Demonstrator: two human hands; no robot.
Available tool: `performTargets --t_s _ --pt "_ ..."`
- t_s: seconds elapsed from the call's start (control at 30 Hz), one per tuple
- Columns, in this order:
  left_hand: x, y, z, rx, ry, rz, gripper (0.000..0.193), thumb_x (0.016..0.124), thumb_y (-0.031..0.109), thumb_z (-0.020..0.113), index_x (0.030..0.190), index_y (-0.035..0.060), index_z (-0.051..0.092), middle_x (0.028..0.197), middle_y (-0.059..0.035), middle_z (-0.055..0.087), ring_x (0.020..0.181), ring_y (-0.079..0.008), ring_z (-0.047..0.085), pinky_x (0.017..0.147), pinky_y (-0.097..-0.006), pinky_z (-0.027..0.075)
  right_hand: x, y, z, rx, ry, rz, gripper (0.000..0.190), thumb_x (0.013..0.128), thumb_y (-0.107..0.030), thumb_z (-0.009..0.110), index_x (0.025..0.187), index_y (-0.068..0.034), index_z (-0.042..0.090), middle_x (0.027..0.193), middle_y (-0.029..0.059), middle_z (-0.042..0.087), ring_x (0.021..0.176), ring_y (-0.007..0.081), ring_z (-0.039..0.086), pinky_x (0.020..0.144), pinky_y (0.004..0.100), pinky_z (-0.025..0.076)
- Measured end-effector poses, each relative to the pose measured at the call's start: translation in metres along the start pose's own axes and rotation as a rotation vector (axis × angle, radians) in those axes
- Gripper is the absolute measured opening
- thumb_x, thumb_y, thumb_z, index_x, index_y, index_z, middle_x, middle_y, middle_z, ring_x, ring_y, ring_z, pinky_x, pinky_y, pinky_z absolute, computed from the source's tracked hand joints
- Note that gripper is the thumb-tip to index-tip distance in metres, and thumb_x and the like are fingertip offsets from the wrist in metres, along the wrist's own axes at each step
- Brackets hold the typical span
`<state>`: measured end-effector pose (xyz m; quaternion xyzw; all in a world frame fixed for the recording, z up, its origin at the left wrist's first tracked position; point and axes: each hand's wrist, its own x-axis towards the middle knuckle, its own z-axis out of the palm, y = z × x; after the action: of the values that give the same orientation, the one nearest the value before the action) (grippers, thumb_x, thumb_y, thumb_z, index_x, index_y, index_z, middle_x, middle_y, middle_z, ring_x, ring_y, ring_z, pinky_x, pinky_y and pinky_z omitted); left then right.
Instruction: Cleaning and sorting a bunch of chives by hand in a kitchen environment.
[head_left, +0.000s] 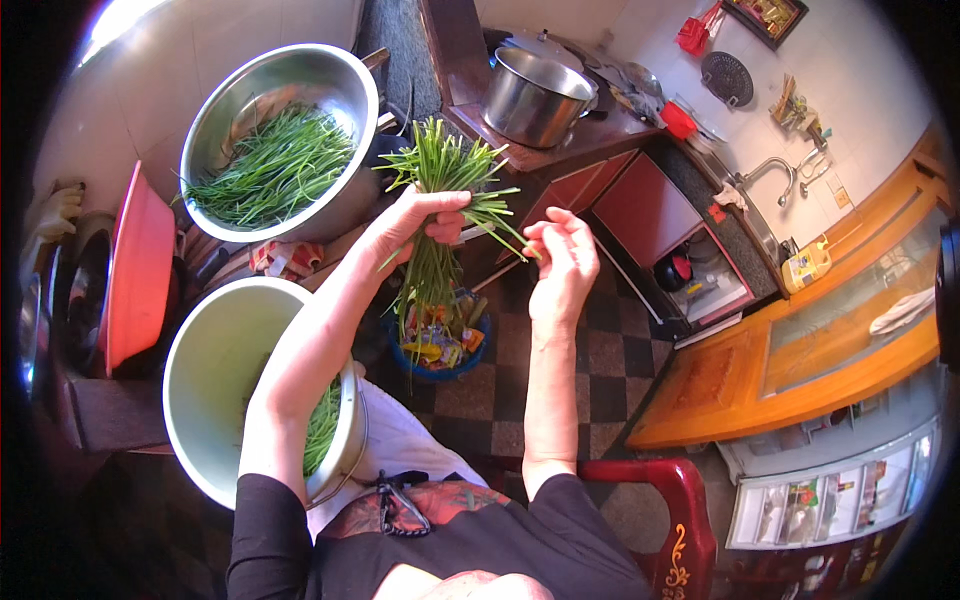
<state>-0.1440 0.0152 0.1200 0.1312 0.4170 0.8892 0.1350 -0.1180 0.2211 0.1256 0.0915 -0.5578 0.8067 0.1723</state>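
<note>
My left hand (424, 214) grips a thick bunch of long green stalks, probably garlic chives (439, 169), upright in mid-air. Cut ends fan out above the fist, and the leafy ends hang down below it. To the right, my right hand (562, 259) has its fingers curled, with fingertips at the ends of a few stalks that stick out sideways; whether they pinch them is unclear. A metal basin (281, 217) at the upper left holds more green stalks (277, 165). Under my left forearm stands a pale green bucket (217, 375) with greens (322, 435) inside, partly hidden.
A blue bin (439, 371) with wrappers stands on the checkered floor below the bunch. A steel pot (532, 101) sits on the counter ahead. A red plastic basin (140, 277) leans at left. Behind my right arm is a red chair (686, 502); an orange door (787, 352) stands at right.
</note>
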Motion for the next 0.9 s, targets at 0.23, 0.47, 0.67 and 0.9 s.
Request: performTargets --t_s 0.23,0.47,0.67,0.9 --pt "0.001 -0.001 -0.005 -0.004 0.019 0.012 0.026 0.089 0.015 0.072 0.08 0.0134 0.047 0.062 0.0065 0.042 0.049 -0.0031 0.036 0.048 -0.0203 0.027 -0.01 0.003 -0.007 -0.246 -0.107 0.012 0.024 0.099 -0.021 0.061 0.097 0.001 0.07 0.079 0.0054 0.069 0.066 0.0083 0.06 0.062 0.0222 0.049" --pt "0.003 -0.001 -0.005 0.092 0.026 0.042 0.028 0.09 0.015 0.07 0.076 0.0147 0.046 0.06 0.0067 0.041 0.048 -0.0029 0.036 0.047 -0.0213 0.027 -0.03 -0.003 -0.004 -0.393 -0.228 0.043 0.015 0.096 -0.015 0.066 0.098 -0.001 0.07 0.078 0.0 0.066 0.068 0.004 0.056 0.063 0.0207 0.046" --pt "0.004 0.004 -0.011 0.005 0.109 0.073 0.031 0.09 0.017 0.07 0.072 0.0155 0.046 0.059 0.0066 0.042 0.048 -0.0036 0.036 0.048 -0.0223 0.026 -0.02 -0.007 -0.026 -0.373 0.063 -0.094 0.017 0.095 -0.014 0.063 0.097 0.002 0.071 0.077 0.0 0.062 0.067 0.0055 0.055 0.063 0.0211 0.048" --pt "0.0 0.001 -0.015 -0.021 -0.052 0.003 0.025 0.085 0.012 0.074 0.079 0.0132 0.05 0.059 0.0065 0.042 0.048 -0.0037 0.038 0.046 -0.0223 0.028 -0.001 0.018 -0.031 -1.3 -0.001 -0.641 0.052 0.078 0.004 0.071 0.128 -0.006 0.062 0.143 0.018 0.041 0.127 0.0353 0.044 0.102 0.0443 0.041"
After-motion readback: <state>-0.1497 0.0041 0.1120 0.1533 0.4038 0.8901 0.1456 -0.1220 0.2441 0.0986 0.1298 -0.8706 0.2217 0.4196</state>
